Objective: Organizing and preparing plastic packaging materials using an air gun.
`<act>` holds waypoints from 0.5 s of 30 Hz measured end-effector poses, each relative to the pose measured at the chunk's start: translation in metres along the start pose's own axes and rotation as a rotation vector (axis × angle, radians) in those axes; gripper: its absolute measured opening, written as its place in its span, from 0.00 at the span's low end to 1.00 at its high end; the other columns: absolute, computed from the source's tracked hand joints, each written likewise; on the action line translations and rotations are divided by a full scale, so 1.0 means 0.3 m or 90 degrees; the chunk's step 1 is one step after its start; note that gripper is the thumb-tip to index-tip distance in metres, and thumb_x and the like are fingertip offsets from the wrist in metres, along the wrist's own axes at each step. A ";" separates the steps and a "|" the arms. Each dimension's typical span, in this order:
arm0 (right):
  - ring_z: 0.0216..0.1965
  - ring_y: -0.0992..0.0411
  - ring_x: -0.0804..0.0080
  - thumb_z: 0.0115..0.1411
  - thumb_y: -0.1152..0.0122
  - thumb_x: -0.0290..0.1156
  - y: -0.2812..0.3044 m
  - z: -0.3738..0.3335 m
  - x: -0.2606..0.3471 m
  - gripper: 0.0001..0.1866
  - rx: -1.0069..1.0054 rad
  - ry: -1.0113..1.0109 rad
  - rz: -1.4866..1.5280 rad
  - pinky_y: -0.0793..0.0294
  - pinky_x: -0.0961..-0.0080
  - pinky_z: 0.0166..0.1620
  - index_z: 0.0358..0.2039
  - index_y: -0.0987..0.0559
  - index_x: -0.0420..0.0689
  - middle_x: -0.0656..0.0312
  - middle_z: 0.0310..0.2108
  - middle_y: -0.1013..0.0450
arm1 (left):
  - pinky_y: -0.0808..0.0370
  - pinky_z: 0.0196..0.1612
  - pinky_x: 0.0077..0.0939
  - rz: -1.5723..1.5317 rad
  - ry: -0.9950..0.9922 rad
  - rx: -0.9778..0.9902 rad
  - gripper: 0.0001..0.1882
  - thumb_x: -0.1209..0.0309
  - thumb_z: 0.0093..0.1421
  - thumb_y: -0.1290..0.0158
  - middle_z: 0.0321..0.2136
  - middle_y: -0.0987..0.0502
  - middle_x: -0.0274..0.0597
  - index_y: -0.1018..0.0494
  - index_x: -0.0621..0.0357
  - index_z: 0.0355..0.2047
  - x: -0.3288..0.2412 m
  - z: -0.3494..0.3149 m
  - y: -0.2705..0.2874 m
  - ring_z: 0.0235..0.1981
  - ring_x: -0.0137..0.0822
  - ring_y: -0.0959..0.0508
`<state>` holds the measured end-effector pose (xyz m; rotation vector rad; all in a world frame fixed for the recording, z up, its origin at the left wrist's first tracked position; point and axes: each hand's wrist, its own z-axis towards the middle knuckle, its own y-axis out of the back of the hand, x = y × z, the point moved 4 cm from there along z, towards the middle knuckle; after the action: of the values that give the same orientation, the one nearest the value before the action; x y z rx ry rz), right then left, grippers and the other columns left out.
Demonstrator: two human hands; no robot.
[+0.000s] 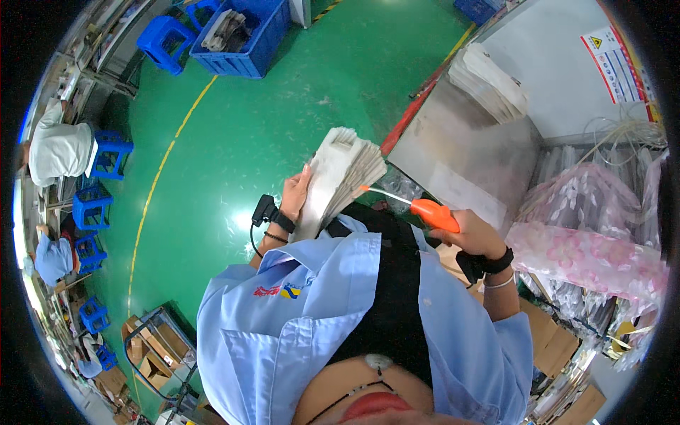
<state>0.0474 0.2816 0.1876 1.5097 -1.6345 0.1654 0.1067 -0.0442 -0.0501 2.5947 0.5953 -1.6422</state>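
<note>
My left hand (296, 193) is closed around a thick stack of off-white, flat pieces (333, 170), whose layered edges fan out on the right side. I cannot make out what the pieces are made of. In my right hand (476, 234) is a tool with an orange handle (433, 214), a thin pale shaft and a small orange tip. That tip is at the fanned edge of the stack, and whether it touches cannot be told. A similar stack of off-white pieces (489, 81) lies on the metal table (435, 134) to the right.
Clear plastic bags and pink floral film (588, 244) hang at the right. A blue crate (241, 60) and blue stool (164, 44) stand on the green floor at the far left. Co-workers (62, 145) sit along the left benches. A cart with cardboard boxes (163, 347) is at lower left.
</note>
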 end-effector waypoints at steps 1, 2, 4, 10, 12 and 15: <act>0.21 0.30 0.63 0.58 0.42 0.48 0.003 0.003 -0.018 0.20 -0.044 -0.014 -0.012 0.31 0.70 0.29 0.34 0.26 0.41 0.58 0.19 0.28 | 0.29 0.29 0.18 -0.010 0.035 -0.007 0.30 0.49 0.66 0.58 0.27 0.21 0.36 0.23 0.67 0.35 -0.004 -0.003 -0.004 0.25 0.22 0.26; 0.21 0.30 0.63 0.58 0.42 0.48 0.008 -0.001 -0.001 0.20 -0.042 -0.013 -0.013 0.31 0.70 0.29 0.34 0.26 0.41 0.58 0.19 0.28 | 0.28 0.30 0.20 -0.021 0.070 -0.020 0.32 0.47 0.66 0.61 0.27 0.21 0.37 0.23 0.67 0.36 -0.014 -0.013 -0.008 0.26 0.24 0.25; 0.21 0.32 0.75 0.56 0.37 0.46 0.003 -0.013 0.044 0.20 0.044 -0.030 0.054 0.32 0.76 0.29 0.27 0.23 0.38 0.63 0.19 0.29 | 0.26 0.33 0.22 -0.022 0.092 -0.013 0.34 0.45 0.66 0.63 0.29 0.21 0.40 0.24 0.67 0.39 -0.036 -0.020 0.003 0.27 0.27 0.23; 0.21 0.30 0.73 0.55 0.36 0.47 -0.006 -0.023 0.052 0.22 0.048 0.009 0.023 0.32 0.75 0.28 0.28 0.23 0.37 0.60 0.20 0.28 | 0.26 0.49 0.37 -0.358 0.140 0.153 0.42 0.37 0.63 0.70 0.47 0.26 0.51 0.35 0.66 0.54 -0.146 -0.111 -0.143 0.44 0.44 0.23; 0.22 0.30 0.73 0.55 0.36 0.46 0.005 0.000 0.024 0.21 0.004 -0.015 0.021 0.32 0.75 0.28 0.28 0.23 0.37 0.60 0.20 0.28 | 0.30 0.55 0.46 -0.569 0.163 0.249 0.49 0.29 0.57 0.73 0.57 0.35 0.53 0.43 0.62 0.61 -0.152 -0.081 -0.190 0.52 0.50 0.29; 0.22 0.30 0.74 0.55 0.36 0.46 0.003 -0.006 0.030 0.20 -0.009 -0.028 0.005 0.32 0.76 0.28 0.29 0.23 0.38 0.60 0.19 0.28 | 0.32 0.57 0.49 -0.565 0.183 0.296 0.54 0.26 0.53 0.73 0.59 0.38 0.55 0.46 0.61 0.63 -0.187 -0.100 -0.167 0.56 0.51 0.32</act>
<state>0.0486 0.2764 0.1951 1.5062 -1.6735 0.1264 0.0955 -0.0088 0.0217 3.1703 1.7843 -1.7204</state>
